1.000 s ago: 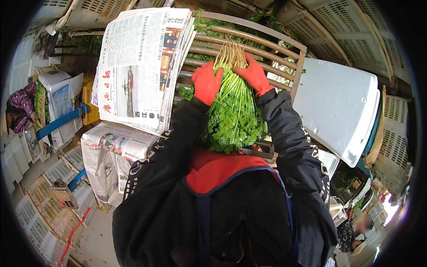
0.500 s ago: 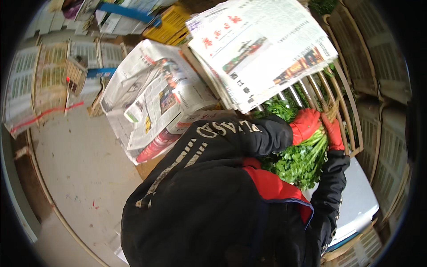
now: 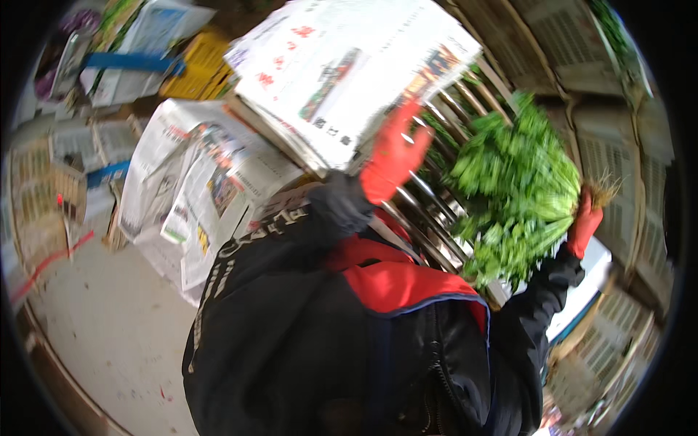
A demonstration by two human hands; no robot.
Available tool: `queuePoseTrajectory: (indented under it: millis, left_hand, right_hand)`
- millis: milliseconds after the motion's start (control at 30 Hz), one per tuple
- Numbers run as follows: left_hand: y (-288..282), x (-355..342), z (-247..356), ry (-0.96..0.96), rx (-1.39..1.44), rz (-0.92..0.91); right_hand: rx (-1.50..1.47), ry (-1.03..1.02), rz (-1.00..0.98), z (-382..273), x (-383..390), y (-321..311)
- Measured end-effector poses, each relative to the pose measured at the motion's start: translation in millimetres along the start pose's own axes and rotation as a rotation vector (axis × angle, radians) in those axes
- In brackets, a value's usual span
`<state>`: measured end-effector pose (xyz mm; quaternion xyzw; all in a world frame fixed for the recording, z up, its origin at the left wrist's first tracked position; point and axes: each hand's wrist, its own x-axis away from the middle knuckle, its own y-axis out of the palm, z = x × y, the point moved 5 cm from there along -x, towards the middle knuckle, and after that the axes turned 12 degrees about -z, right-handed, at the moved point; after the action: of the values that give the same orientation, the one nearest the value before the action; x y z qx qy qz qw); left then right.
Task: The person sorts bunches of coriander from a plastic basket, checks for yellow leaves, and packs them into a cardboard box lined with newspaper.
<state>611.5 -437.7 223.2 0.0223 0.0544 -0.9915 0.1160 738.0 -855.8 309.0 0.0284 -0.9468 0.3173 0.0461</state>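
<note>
My left hand (image 3: 398, 150), in a red glove and blurred, is raised over the slatted metal rack (image 3: 429, 234), beside the stack of newspapers (image 3: 320, 83). Its fingers look apart and empty; whether they touch the papers I cannot tell. Over to the right, my right hand (image 3: 584, 221), also gloved in red, grips a leafy green bunch (image 3: 509, 171) just below its pale roots (image 3: 605, 190). The leaves spread leftward above the rack's slats.
A wrapped newspaper bundle (image 3: 196, 200) is at the left, with a yellow crate (image 3: 198, 69) behind it. A white foam lid (image 3: 585, 265) is at the lower right. Pale perforated crates (image 3: 603, 218) line the right side; more crates (image 3: 51, 182) stand far left.
My left hand has let go of the bunch and moved left toward the newspapers. My right hand has moved right with the bunch, whose roots now point right. The view has swung sideways.
</note>
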Motion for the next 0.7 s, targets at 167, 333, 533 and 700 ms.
queuePoseTrajectory:
  millis: [167, 333, 533, 700]
  left_hand:
    - [-19.9, -7.2, -1.0, 0.018, -0.137, -0.031]
    - [-38.3, -9.8, 6.9, 0.079, -0.267, -0.014]
    - [23.2, 16.8, 49.4, -0.028, -0.024, -0.679]
    - [155.4, 77.0, 56.5, -0.242, 0.128, -1.59]
  right_hand:
    - [0.259, -0.261, 0.084, -26.3, 8.1, 44.5]
    - [0.318, -0.234, -0.019, -24.4, 29.4, 43.3]
    - [0.382, -0.142, 0.178, -13.6, 23.9, 23.7]
    - [-0.115, -0.139, 0.38, -27.5, -18.3, -0.4]
